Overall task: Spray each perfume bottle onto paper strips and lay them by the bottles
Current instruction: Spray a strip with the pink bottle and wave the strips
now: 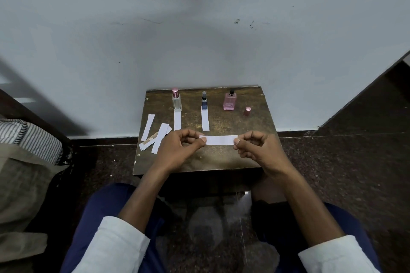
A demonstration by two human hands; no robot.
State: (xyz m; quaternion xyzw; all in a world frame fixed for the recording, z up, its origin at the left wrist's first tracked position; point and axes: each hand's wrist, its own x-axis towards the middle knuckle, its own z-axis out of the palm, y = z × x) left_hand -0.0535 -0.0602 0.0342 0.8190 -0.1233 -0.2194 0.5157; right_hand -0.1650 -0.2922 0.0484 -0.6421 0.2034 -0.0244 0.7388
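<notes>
The pale wall (pixel 199 29) fills the upper view, and a dark speckled floor (pixel 332 162) spreads around the small brown desk (pixel 233 162) pushed against it; left of the desk sits a heap of beige and striped cloth (pixel 26 162). Taking the desk as the landmark, three perfume bottles stand along its far edge: a clear bottle (pixel 176 102) with a pink cap on the left, a dark blue bottle (pixel 204 101) in the middle, and a pink bottle (pixel 229 101) on the right, its pink cap (pixel 247 111) standing off just beside it. A strip (pixel 177 121) lies in front of the clear bottle and another strip (pixel 205 121) in front of the blue one, so two bottles look finished. The pink bottle has no strip by it yet, and that seems to be what remains. A loose pile of spare strips (pixel 153 135) lies at the desk's left edge. Over the desk's middle, the left hand (pixel 179 148) and right hand (pixel 255 147) each pinch one end of a fresh paper strip (pixel 219 140), each grip closed on it between thumb and fingertip, holding it level.
</notes>
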